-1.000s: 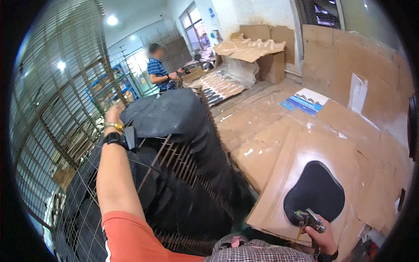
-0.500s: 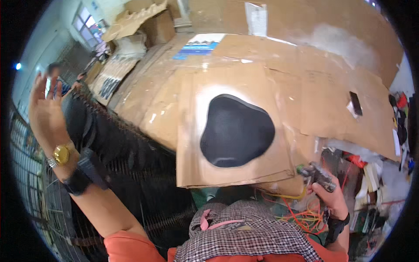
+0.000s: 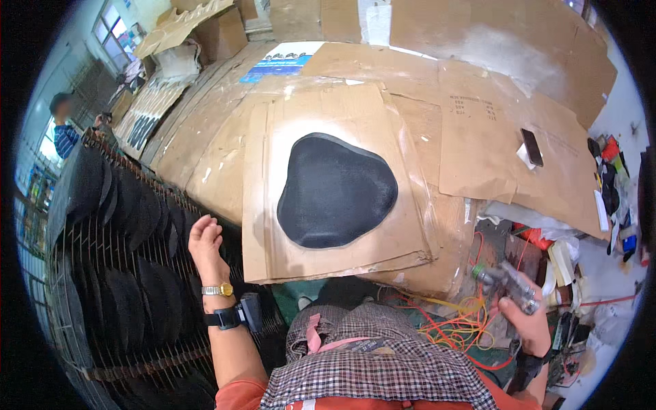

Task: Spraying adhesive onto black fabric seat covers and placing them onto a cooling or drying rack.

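A black rounded pad (image 3: 337,191), roughly triangular with a raised rim, lies on a stack of brown cardboard sheets (image 3: 263,263) on the work table. Whitish spray residue shows on the cardboard around it. My left hand (image 3: 207,240) hovers just left of the stack, fingers loosely bent and nothing in them. Over to the right, below the table edge, my right hand (image 3: 525,316) grips a spray gun (image 3: 509,285), slightly blurred, with a green part at its front end. The gun's nozzle points toward the left.
On my left a rack (image 3: 130,273) holds several black pads on rods. A dark phone-like object (image 3: 531,147) lies on cardboard at the right. Orange and yellow hoses (image 3: 458,321) tangle on the floor. Clutter (image 3: 615,184) lines the right wall. Another person (image 3: 65,126) stands far left.
My left hand has come down and right from its raised, spread position at the far left to beside the cardboard stack. My right hand keeps the spray gun. The view has shifted slightly.
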The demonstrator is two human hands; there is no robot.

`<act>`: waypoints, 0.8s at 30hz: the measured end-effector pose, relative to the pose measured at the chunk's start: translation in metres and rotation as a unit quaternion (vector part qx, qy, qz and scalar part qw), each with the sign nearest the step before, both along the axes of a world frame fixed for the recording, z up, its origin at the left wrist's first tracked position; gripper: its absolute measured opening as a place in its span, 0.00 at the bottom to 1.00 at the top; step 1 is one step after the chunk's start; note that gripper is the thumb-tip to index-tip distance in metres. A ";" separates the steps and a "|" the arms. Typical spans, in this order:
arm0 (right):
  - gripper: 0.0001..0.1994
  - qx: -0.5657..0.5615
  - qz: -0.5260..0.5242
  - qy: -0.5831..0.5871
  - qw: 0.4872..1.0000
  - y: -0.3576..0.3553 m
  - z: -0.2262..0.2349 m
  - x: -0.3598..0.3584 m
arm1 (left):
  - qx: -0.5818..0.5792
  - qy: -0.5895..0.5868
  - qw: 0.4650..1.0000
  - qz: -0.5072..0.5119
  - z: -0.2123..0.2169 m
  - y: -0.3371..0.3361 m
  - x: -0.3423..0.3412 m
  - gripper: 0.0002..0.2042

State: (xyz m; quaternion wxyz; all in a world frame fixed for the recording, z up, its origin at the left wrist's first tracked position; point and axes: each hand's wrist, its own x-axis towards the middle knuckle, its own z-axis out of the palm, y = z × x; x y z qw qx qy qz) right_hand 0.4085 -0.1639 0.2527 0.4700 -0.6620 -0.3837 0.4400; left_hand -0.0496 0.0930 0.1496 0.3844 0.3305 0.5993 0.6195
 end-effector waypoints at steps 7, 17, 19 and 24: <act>0.25 -0.027 0.105 0.138 0.984 0.026 0.000 -0.045 | -0.054 0.009 0.998 0.005 -0.047 -0.011 -0.001 0.10; 0.20 0.064 -0.031 0.038 0.997 0.035 -0.006 -0.030 | -0.117 0.023 0.993 -0.021 -0.103 -0.033 0.000 0.09; 0.20 0.049 -0.074 0.004 0.996 0.018 -0.007 -0.017 | -0.123 0.011 0.992 -0.035 -0.103 -0.032 0.010 0.09; 0.23 0.003 -0.031 0.007 0.999 -0.008 0.001 -0.011 | -0.150 0.026 0.987 -0.049 -0.122 -0.030 0.014 0.09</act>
